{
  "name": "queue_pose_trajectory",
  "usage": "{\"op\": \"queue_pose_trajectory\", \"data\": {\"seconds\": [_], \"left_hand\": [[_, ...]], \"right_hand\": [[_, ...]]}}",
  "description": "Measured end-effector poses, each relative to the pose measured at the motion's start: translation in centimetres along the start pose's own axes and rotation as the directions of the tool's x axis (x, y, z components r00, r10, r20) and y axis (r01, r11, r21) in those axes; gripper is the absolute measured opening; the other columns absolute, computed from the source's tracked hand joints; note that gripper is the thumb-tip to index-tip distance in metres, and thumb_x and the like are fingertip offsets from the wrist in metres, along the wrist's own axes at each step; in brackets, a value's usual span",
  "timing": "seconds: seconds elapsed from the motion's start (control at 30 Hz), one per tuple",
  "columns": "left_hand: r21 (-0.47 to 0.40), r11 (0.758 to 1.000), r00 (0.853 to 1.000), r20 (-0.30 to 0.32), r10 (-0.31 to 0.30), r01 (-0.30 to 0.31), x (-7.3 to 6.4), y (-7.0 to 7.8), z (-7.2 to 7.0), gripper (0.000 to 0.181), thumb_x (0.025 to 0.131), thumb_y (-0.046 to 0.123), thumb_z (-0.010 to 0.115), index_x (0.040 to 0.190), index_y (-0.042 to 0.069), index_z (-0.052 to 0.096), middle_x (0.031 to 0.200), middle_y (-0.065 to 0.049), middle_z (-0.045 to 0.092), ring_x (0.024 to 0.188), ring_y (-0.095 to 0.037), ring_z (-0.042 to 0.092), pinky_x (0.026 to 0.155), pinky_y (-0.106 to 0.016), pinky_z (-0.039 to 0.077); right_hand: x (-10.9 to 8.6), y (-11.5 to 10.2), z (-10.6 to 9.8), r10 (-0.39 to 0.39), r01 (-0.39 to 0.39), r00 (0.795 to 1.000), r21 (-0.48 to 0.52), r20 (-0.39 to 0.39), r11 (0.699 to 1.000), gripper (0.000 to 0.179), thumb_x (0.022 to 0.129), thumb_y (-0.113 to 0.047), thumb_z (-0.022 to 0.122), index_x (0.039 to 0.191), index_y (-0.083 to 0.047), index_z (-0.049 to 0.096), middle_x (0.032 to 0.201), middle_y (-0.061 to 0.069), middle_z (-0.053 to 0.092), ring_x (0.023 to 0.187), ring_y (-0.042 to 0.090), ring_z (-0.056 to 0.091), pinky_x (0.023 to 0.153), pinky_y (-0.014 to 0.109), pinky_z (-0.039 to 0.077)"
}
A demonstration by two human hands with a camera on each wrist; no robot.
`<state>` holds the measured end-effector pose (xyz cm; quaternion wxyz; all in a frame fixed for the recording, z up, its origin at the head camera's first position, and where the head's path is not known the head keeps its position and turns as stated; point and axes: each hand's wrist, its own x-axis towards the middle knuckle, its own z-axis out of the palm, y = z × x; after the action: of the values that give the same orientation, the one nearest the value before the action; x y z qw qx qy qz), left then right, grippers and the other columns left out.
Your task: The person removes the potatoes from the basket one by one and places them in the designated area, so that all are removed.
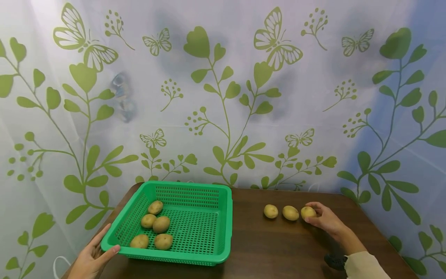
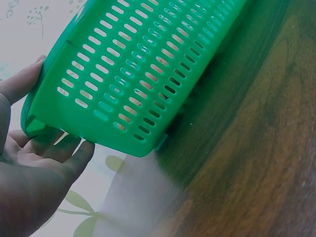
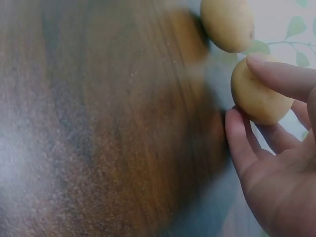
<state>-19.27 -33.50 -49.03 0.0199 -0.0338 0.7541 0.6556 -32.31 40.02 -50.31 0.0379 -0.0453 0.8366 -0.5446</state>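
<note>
At the lower right of the head view, your right hand pinches a potato between thumb and fingertips. Whether this potato touches the tabletop cannot be determined. Two loose potatoes lie beside it, to its left in the frame, forming a short row.

At the lower left, your left hand grips the near-left corner of the green basket, thumb over the rim and fingers beneath. Five potatoes lie along the left part of the basket floor.

Handling: expect the potato to be firm, fairly light and tolerant of moderate pressure. Its rounded skin may roll, so take hold across the widest part, with thumb and fingers on opposing sides. Expect the basket to be light, with slight flex in its walls; take hold at the turned rim.

Materials: the potatoes are rounded to oval, yellow-tan, with small dark marks. The basket appears to be moulded plastic, rectangular, with slotted walls and a perforated floor. The tabletop shows dark brown wood grain with a soft sheen.
</note>
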Motion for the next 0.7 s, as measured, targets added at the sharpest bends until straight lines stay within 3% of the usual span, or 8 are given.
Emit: {"op": "queue_pose_trajectory", "data": {"seconds": [0.4,0.7], "left_hand": [[0.014,1.000,1.000,-0.001,0.006,-0.006,-0.14,0.14,0.00,0.092,0.107,0.022,0.063,0.165,0.005,-0.005,0.166,-0.030,-0.007,0.102,0.024,0.045,0.089,-0.020,0.054],[-0.017,0.997,0.997,-0.016,0.077,-0.077,-0.18,-0.25,0.25,0.087,0.107,0.014,0.061,0.164,-0.001,-0.004,0.164,-0.036,-0.003,0.103,0.023,0.047,0.085,-0.017,0.054]], "right_hand": [[0.19,-0.43,-0.12,-0.024,0.018,0.999,-0.184,-0.030,0.983,0.065,0.093,-0.013,0.080,0.142,0.011,0.044,0.132,0.037,0.053,0.117,0.045,0.056,0.082,0.039,0.052],[0.12,-0.37,-0.52,-0.002,-0.004,0.999,-0.175,-0.037,0.985,0.060,0.094,-0.014,0.080,0.137,0.011,0.046,0.128,0.035,0.055,0.109,0.035,0.060,0.080,0.039,0.056]]}}
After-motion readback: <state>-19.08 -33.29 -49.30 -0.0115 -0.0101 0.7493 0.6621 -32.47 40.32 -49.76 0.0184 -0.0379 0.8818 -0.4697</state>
